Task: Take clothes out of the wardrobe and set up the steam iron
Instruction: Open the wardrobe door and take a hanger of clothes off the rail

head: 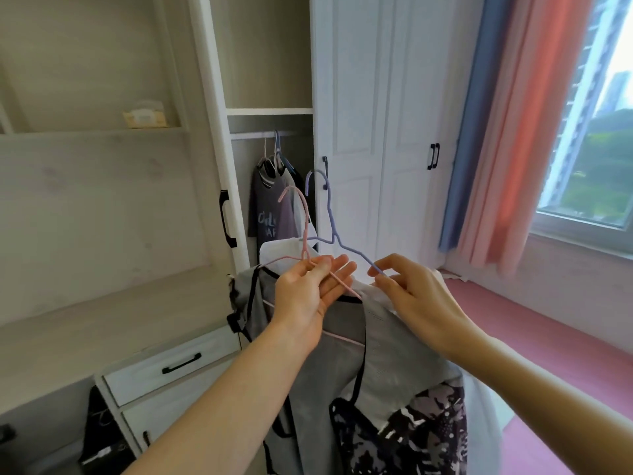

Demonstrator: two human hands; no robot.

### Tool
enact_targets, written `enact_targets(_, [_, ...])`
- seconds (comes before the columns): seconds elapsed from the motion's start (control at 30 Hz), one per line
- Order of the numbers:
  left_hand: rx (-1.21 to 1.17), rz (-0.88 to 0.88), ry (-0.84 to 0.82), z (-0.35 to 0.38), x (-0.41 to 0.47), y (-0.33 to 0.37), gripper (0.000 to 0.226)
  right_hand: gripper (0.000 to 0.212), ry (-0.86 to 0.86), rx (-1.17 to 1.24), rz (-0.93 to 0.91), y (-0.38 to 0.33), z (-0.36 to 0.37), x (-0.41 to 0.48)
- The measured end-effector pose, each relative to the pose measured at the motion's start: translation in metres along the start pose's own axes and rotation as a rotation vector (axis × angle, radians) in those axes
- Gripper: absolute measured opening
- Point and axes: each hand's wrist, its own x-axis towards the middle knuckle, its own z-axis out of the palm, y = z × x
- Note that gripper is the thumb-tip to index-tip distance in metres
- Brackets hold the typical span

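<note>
Two hangers (304,229) w/ clothes (342,365) partly block wardrobe (270,111).

Soft daylight from the window (596,149) at the right, no hard shadows.
The upper part of it is washed out to white, and light falls evenly on the wardrobe doors (359,132). The open compartment (250,156) is darker. Straight lines bend toward the edges, and the whole picture is a little soft, the curtains (513,132) most.

left hand (310,296) pinching, right hand (411,296) seemingly pinching
</note>
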Motion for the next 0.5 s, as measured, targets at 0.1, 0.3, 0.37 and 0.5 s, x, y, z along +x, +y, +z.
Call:
enact_targets(0.1, [-0.028, 0.057, 0.027, 0.003, -0.021, 0.006, 0.016, 0.013, -0.019, 0.004, -0.056, -0.011, -0.01, -0.015])
enact_targets(0.3, [-0.211, 0.073, 0.059, 0.011, -0.048, 0.022, 0.023, 0.013, -0.074, 0.089, -0.157, -0.03, -0.016, -0.022])
enact_targets(0.37, [-0.28, 0.065, 0.072, 0.012, -0.053, 0.029, 0.026, 0.012, -0.098, 0.117, -0.188, -0.035, -0.016, -0.02])
enact_targets(0.5, [-0.323, 0.084, 0.088, 0.008, -0.062, 0.041, 0.028, 0.012, -0.155, 0.194, -0.23, -0.044, -0.01, -0.016])
